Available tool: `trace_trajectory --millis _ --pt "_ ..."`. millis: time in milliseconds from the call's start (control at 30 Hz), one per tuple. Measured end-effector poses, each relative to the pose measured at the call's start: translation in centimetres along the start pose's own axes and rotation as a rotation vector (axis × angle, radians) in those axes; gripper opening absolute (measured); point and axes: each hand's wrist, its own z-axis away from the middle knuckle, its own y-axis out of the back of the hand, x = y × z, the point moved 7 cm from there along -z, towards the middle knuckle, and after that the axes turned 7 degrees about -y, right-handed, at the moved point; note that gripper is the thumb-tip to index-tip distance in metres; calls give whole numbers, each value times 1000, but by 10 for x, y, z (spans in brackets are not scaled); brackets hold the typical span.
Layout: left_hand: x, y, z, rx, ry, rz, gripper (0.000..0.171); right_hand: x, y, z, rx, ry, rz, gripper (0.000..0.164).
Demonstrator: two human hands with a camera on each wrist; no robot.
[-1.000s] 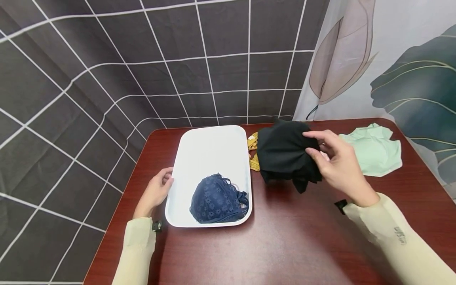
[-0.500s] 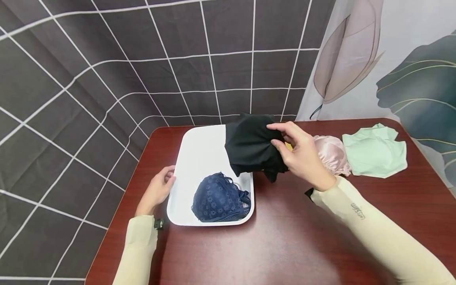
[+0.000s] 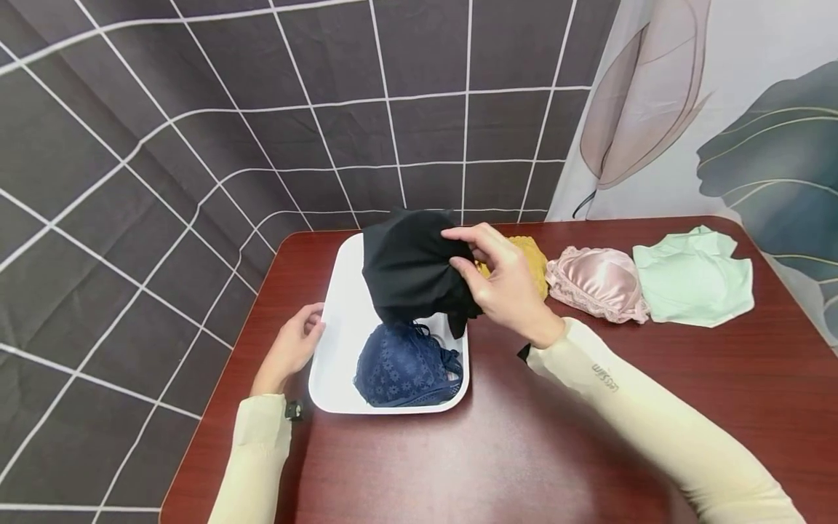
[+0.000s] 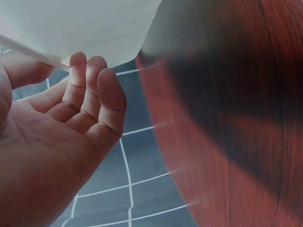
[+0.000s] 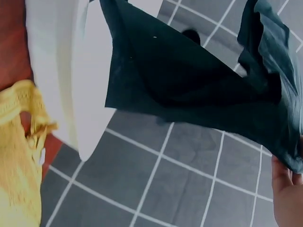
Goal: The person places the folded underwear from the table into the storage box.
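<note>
My right hand (image 3: 500, 280) pinches a black garment (image 3: 412, 269) of smooth, thin cloth between thumb and fingers. It hangs over the upper part of a white tray (image 3: 335, 356), its lower edge overlapping a navy lace bra (image 3: 406, 367) in the head view. The bra lies in the tray's near right part. In the right wrist view the black garment (image 5: 189, 90) stretches across, with fingertips at its edge. My left hand (image 3: 291, 346) holds the tray's left rim; the left wrist view shows the thumb above and the curled fingers (image 4: 111, 90) at its underside.
Right of the tray, in a row on the red-brown table (image 3: 419, 473), lie a yellow bra (image 3: 533, 262), a pink satin bra (image 3: 599, 280) and a mint green bra (image 3: 697, 280). A dark grid-patterned curtain (image 3: 425, 131) hangs behind and to the left.
My right hand has carried the black garment leftward from above the yellow bra to over the tray, uncovering the yellow and pink bras. My left hand has stayed at the tray rim.
</note>
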Motion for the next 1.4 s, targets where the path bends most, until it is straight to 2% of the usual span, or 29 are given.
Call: trace_trajectory --millis 200,500,667,867,1100,1400 --pt "-1 -1 -1 4 -8 2 40 9 -30 12 -109 -37 59 37" --pt "-1 0 -2 4 -1 -3 40 26 -81 43 -358 -234 130 38" --pt "-2 0 -3 6 -9 0 40 39 -100 60 -473 -316 206 38" --pt "-2 0 -2 7 -5 2 40 41 -107 71 -548 -299 215 44" --pt "-2 0 -2 -3 13 7 41 40 -104 71 -540 -260 180 52" --pt "-2 0 -2 3 11 4 40 36 -98 74 -552 -235 166 47"
